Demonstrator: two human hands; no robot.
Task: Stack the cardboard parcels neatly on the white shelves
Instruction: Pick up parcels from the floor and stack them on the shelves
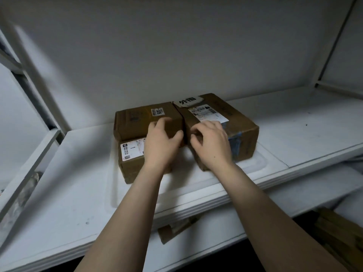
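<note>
Three brown cardboard parcels sit together on the white shelf (294, 130). A small parcel with a "3015" sticker (135, 122) lies on top of a lower parcel with a "1" label (133, 165). A larger parcel with a big shipping label (241, 132) stands right beside them, touching. My left hand (161, 140) grips the small top parcel at its front right corner, fingers on top and thumb down the side. My right hand (211, 142) has its fingers curled over the large parcel's front left edge.
White metal uprights stand at the left (37, 83) and at the right (332, 42). On the shelf below lies another cardboard parcel (172, 230), with more cardboard at the bottom right (337, 234). Bare shelf surface extends left and right of the parcels.
</note>
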